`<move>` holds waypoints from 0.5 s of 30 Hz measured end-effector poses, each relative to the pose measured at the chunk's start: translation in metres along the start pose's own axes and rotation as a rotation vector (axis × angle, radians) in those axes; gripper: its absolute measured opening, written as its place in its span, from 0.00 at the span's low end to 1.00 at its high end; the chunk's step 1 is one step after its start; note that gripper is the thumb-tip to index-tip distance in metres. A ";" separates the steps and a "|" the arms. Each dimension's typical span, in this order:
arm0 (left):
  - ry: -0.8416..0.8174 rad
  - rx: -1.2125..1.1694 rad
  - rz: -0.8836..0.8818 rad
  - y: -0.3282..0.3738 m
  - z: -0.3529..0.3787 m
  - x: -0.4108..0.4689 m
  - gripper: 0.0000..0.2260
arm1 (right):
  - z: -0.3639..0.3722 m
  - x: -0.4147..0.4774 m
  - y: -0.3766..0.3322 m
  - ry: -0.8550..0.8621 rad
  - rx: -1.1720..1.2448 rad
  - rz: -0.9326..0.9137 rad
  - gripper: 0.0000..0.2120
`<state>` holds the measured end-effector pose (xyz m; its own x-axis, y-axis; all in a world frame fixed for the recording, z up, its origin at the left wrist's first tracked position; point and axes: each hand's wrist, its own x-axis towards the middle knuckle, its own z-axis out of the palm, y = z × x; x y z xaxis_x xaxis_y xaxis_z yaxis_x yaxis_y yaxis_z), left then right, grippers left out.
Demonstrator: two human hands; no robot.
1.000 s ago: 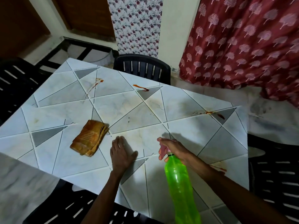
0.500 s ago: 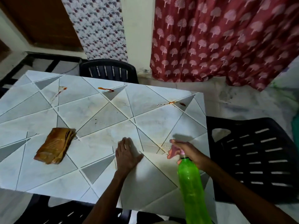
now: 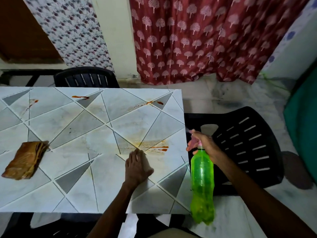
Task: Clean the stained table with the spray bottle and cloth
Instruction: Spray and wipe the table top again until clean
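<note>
My left hand [image 3: 137,167] lay flat on the table [image 3: 68,121], fingers straight and close together, their tips just short of the smeared red stain [image 3: 159,148] near the right edge. My right hand [image 3: 205,143] was curled round the neck of the green spray bottle [image 3: 202,177], fingers over its pink spray head, holding it in the air just off the table's right edge, beside the black chair [image 3: 248,143]. The folded brown cloth [image 3: 25,160] lay untouched on the table well to my left, and more red stains [image 3: 80,97] marked the far edge.
</note>
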<state>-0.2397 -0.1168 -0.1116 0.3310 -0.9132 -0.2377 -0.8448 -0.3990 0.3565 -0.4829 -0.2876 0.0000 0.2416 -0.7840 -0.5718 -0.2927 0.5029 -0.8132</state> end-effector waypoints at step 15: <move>-0.030 0.052 0.018 0.034 0.031 -0.018 0.47 | -0.065 -0.056 0.079 -0.115 -0.091 0.090 0.19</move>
<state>-0.2871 -0.1113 -0.1229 0.3038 -0.9168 -0.2591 -0.8713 -0.3774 0.3138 -0.5790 -0.2280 -0.0251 0.3133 -0.6878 -0.6548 -0.3989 0.5305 -0.7480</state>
